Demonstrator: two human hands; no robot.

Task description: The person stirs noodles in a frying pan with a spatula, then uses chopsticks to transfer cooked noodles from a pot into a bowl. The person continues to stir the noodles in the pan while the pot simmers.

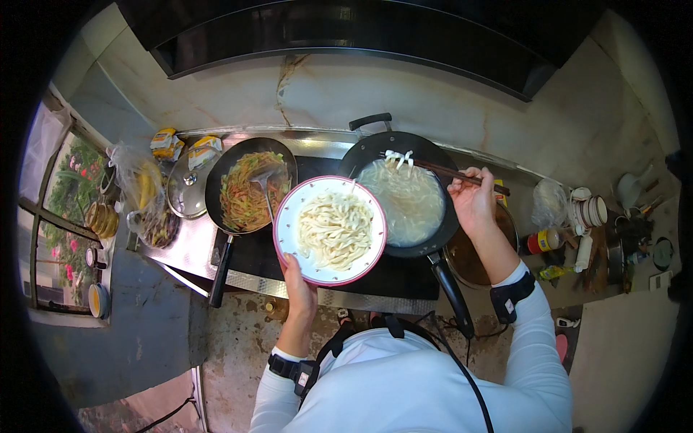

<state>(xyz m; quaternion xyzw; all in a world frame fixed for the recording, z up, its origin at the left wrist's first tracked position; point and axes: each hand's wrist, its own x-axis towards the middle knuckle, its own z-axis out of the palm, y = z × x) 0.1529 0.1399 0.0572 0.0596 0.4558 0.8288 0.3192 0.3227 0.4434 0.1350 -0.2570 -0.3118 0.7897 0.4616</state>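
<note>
My left hand (299, 287) grips the near rim of a white plate (288, 230) with a red edge. Pale cooked noodles (338, 230) are heaped on it. The plate is held up in front of the stove, beside a black wok (398, 250) and partly over its left side. In my right hand (475, 197) is a pair of dark wooden chopsticks (446, 170), and a few noodles (399, 158) hang at their tips above the wok. Cloudy liquid with more noodles (403, 200) fills the wok's bottom.
Left of the plate, a frying pan (292, 157) holds shredded vegetables (249, 189) and a metal spatula (263, 181). Its black handle (219, 279) and the wok's handle (455, 303) jut towards me. A glass lid (184, 189) lies farther left. A round brown board or lid (465, 265) is under my right forearm.
</note>
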